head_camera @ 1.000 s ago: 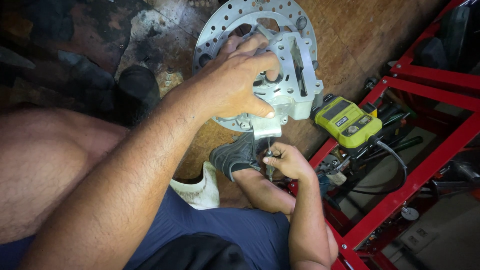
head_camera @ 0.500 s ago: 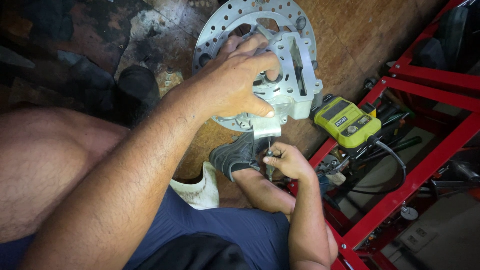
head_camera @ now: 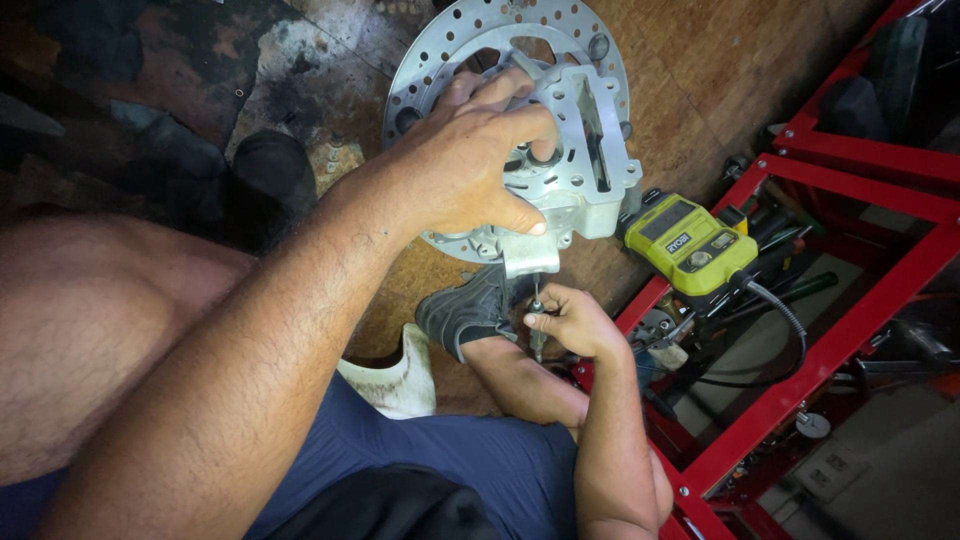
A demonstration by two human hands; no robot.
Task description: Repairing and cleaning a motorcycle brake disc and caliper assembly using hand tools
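Brake disc and its silver caliper bracket are held up over the brown floor, gripped together in the left hand, fingers curled over the bracket's top and thumb pressed along its lower edge. Below, the right hand is closed around a thin rotary tool tip, its point up against the small tab at the bracket's bottom. Just right of the bracket, a yellow-green power tool rests on a red metal frame, a black cable trailing from it. A grey shoe shows under the bracket.
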